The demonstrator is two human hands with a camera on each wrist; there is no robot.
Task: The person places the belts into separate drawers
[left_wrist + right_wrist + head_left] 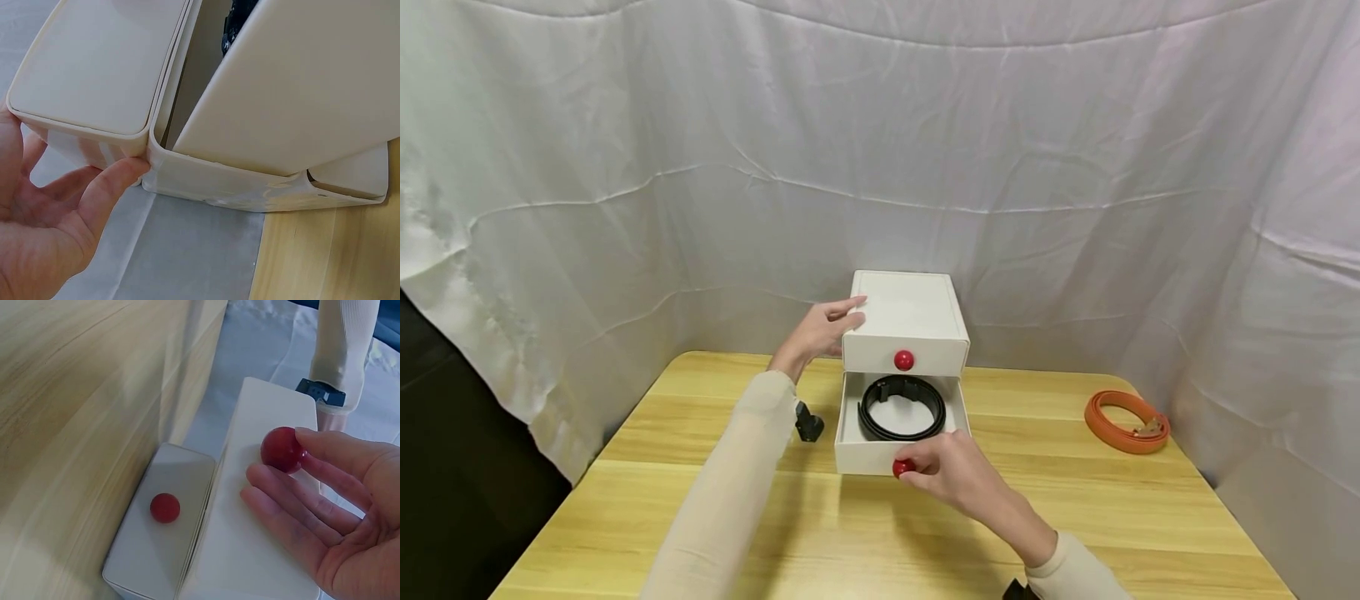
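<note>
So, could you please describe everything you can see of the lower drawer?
The lower drawer is white, looks like plastic or card, and stands pulled out of the white box on the wooden table. A coiled black belt lies inside. Its red knob sits on the front; the right hand pinches it.

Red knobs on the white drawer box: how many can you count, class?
2: one red knob on the closed upper drawer, one on the open lower drawer, touched by the right hand.
</note>
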